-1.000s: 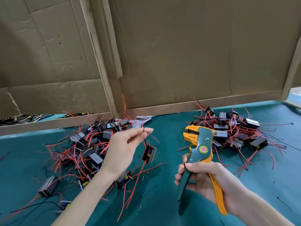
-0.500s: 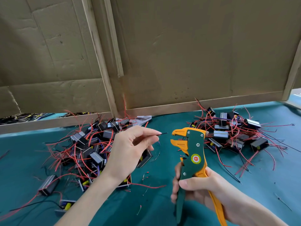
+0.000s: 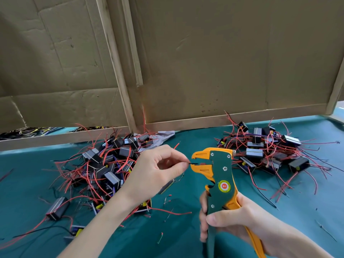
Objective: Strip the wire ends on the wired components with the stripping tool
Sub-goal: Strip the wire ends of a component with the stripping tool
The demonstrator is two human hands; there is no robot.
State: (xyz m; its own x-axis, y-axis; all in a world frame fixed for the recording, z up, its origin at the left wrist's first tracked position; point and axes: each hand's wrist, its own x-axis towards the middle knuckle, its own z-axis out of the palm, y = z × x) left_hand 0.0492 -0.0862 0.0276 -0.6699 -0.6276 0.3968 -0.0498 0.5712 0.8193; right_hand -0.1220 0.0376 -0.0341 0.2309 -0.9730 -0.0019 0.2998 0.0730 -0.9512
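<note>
Left hand (image 3: pixel 158 174) pinches black wire end (image 3: pixel 193 163) at stripping tool (image 3: pixel 217 175) mouth, right hand (image 3: pixel 232 220) gripping handles; next: seat wire, then squeeze.

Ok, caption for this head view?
Left hand pinches a black wire end at the mouth of the stripping tool gripped by the right hand, beside a pile of wired components.

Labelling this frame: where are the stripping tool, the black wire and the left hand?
stripping tool (image 3: pixel 219 162): head view, green body
black wire (image 3: pixel 193 163): head view, free end
left hand (image 3: pixel 154 173): head view, its back
</note>
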